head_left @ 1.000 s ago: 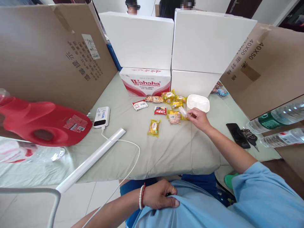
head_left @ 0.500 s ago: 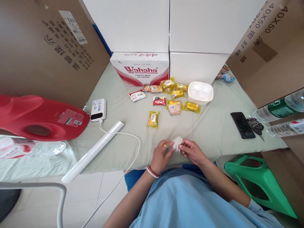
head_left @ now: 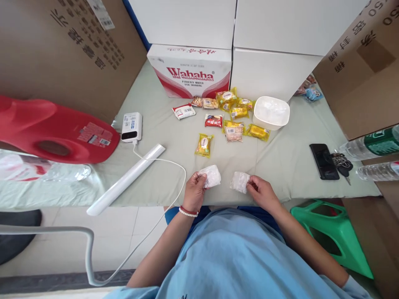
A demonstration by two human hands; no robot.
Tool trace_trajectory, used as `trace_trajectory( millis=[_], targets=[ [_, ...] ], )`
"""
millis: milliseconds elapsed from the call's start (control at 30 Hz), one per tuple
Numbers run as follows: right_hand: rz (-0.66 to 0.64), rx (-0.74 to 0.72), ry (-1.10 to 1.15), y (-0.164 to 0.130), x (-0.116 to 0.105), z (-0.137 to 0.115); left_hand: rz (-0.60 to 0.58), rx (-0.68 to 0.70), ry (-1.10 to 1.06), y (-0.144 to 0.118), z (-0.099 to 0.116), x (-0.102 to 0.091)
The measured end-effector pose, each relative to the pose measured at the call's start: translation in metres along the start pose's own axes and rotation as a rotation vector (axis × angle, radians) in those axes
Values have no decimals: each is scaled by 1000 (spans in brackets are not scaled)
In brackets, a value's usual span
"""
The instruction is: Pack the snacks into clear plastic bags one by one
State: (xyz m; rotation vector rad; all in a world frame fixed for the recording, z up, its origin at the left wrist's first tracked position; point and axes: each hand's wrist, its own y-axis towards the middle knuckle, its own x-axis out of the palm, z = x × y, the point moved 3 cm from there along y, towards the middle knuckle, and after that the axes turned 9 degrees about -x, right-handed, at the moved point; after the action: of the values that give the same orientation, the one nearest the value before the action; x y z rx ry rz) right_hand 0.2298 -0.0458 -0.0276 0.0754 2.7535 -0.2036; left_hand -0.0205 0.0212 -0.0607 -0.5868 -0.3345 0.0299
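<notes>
My left hand [head_left: 193, 193] pinches a small whitish, see-through plastic bag [head_left: 212, 175] between thumb and fingers, just above the table's front edge. Across a narrow gap, my right hand [head_left: 263, 193] grips the edge of a second see-through plastic bag [head_left: 239, 182], which looks crinkled. The two bags are apart. Whether either has anything inside I cannot tell. Beyond my hands lies a yellow-wrapped snack [head_left: 204, 145]. Farther back are a red snack packet [head_left: 213, 120], a white-and-red packet [head_left: 183, 111], several more yellow packets [head_left: 258, 132] and a white plastic tub [head_left: 272, 112].
A white power bank [head_left: 131, 126] with a cable and a long white tube [head_left: 126, 180] lie to the left, near a red jug [head_left: 62, 133]. A phone [head_left: 324, 162] and keys [head_left: 343, 163] are at the right. A Wahaha carton [head_left: 191, 74] stands at the back.
My hands were together over a blurred white bundle; now they are apart, each with its own plastic bag. The camera view has shifted slightly.
</notes>
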Motion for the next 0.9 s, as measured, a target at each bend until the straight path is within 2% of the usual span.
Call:
trace_trajectory(
  millis=[100,167,267,333,400,433,467,500,567,667,700,800,900],
  targets=[
    [16,98,200,-5,-3,-4,-25,44,20,1,-1,6],
    [20,165,334,-7,-2,-8,-35,125,113,0,5,12],
    [20,223,466,-7,4,-13,-3,428,458,-11,22,21],
    [-5,237,529,-8,11,-17,-124,652,687,-25,29,32],
    [-86,227,572,-8,20,-23,-334,770,807,-39,27,41],
    [-152,209,574,-7,24,-26,-407,774,828,-44,25,42],
    [-224,179,555,-4,28,-29,-424,748,825,-47,23,41],
    [-278,132,502,0,30,-32,-385,703,805,-48,21,38],
    [-290,-29,276,17,29,-37,-228,580,747,-48,19,23],
    [-161,-335,-219,54,28,-41,-9,403,697,-50,18,-8],
    [-153,-386,-345,66,32,-39,36,355,692,-52,18,-18],
    [-190,-386,-614,92,53,-28,119,205,691,-66,16,-47],
    [-177,-401,-669,102,65,-22,184,90,672,-84,16,-68]
  ],
)
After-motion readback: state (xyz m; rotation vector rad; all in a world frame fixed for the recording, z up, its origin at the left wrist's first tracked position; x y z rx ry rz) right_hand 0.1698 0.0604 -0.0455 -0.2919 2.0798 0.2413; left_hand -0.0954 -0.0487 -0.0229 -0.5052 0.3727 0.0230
